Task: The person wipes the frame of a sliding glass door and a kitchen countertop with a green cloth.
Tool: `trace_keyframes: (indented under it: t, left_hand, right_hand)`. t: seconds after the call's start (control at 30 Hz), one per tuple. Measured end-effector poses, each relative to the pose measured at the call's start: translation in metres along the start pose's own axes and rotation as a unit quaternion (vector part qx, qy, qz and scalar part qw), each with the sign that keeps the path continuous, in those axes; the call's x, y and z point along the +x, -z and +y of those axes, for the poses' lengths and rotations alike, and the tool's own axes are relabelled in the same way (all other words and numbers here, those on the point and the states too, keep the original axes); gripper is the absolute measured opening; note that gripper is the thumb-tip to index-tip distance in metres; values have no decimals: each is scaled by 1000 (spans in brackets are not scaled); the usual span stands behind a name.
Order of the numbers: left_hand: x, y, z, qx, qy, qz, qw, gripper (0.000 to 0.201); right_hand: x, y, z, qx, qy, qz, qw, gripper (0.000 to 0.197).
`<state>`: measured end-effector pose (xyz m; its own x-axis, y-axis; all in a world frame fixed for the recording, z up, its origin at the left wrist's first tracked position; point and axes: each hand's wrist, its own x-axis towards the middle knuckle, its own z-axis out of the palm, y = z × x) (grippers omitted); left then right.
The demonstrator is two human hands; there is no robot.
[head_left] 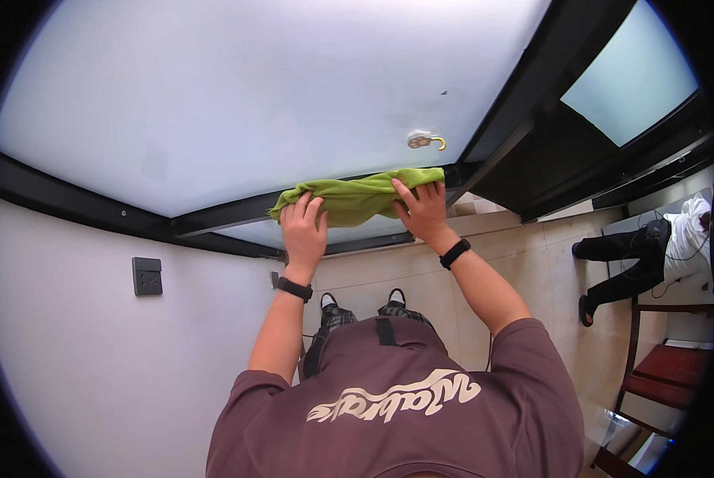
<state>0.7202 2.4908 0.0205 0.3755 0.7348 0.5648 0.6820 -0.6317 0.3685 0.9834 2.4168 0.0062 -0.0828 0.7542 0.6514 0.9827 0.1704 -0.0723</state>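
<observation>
A green cloth lies bunched lengthwise over a dark crossbar of a frosted glass panel. My left hand grips the cloth near its left end, with the fingers over its top. Toward the right end, my right hand holds it too, its fingers bent over the fabric. Part of the cloth hangs below the bar. Both wrists wear black bands.
On the glass above the cloth is a yellow hook. A dark socket plate is on the white wall at left. Another person is at the right, near a reddish-brown chair. Light tiles cover the floor.
</observation>
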Motion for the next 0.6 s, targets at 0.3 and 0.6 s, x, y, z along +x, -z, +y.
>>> trace_keyframes:
  t: [0.3, 0.6]
  left_hand:
    - [1, -29, 42, 24, 13, -25, 999, 36]
    - [-2, -9, 24, 67, 37, -54, 996, 40]
  right_hand:
    - [-9, 13, 31, 23, -26, 0, 999, 55]
    - [2, 3, 0, 41, -28, -27, 998, 56]
